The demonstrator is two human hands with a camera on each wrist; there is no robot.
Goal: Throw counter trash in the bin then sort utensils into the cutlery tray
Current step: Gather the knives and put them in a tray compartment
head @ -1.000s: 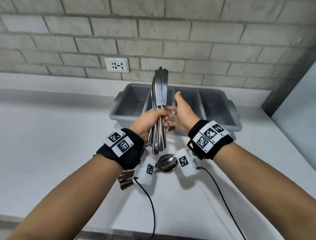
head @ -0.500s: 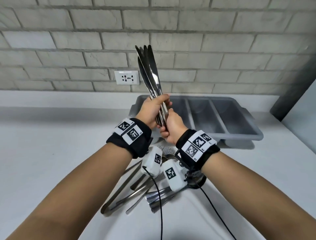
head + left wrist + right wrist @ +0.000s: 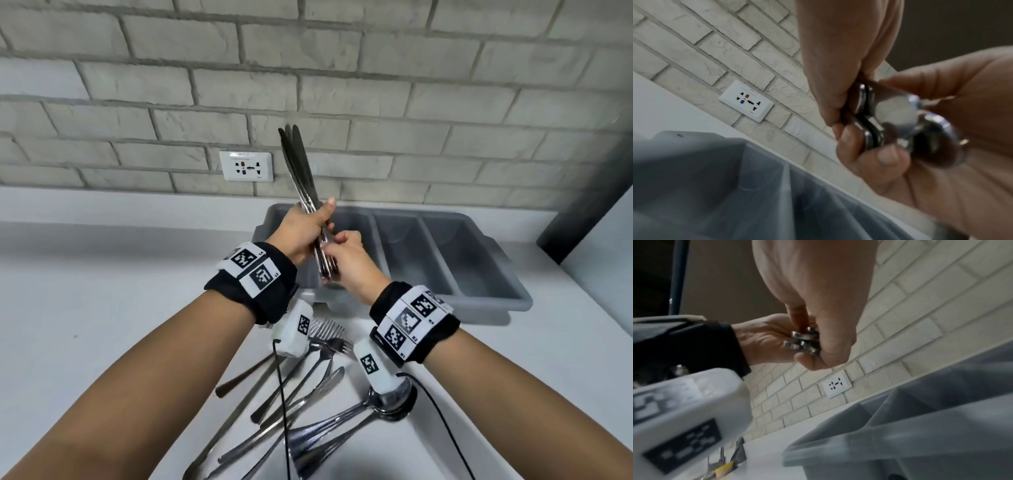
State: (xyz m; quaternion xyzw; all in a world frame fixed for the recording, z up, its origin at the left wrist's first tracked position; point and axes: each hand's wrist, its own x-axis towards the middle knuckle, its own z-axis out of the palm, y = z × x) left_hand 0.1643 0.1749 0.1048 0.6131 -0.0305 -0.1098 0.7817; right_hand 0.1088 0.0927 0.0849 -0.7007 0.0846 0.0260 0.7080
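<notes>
Left hand (image 3: 306, 230) grips knives (image 3: 298, 168) upright – right hand (image 3: 349, 262) clasps handle ends (above cutlery tray (image 3: 493, 277)).

We face a wall (image 3: 342, 85) of pale grey brick with lighter mortar lines, and a white socket (image 3: 246, 166) sits low on it, just above the white upstand at the back edge of the counter (image 3: 85, 291). The counter is plain white and runs left to right under soft, even light. At the back right corner a dark post (image 3: 589, 198) rises against the wall, with a pale panel (image 3: 613, 246) beside it along the right edge.
</notes>
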